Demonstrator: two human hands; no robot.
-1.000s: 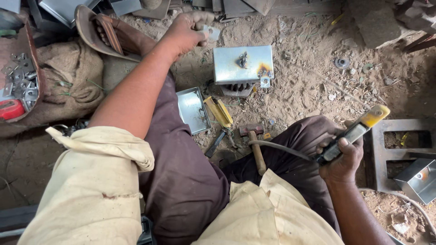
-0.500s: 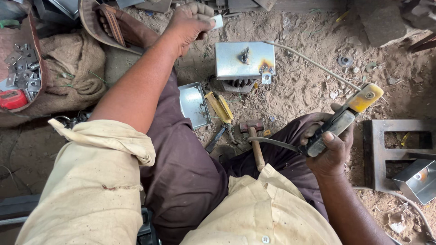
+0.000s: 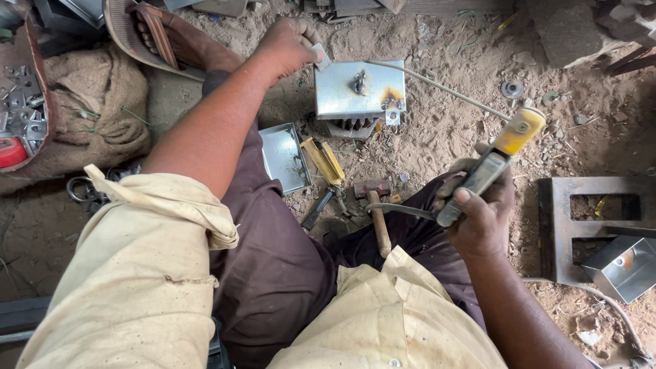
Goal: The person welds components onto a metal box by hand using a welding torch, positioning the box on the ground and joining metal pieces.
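Head view showed two hands: left hand (image 3: 290,44), upper centre, pinched one small metal tab (image 3: 321,56) at one metal box (image 3: 359,89); right hand (image 3: 482,208), right of centre, gripped one electrode holder (image 3: 495,160) with one rod (image 3: 437,85). One hammer (image 3: 376,212) lay below the box.

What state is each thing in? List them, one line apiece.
left hand: fingers closed on a small metal piece at the box's corner
right hand: gripping the electrode holder
welding rod: clamped in the holder, tip at the box
metal box: on the dirt, scorched near one corner
hammer: lying flat, unheld
pliers: lying on the ground
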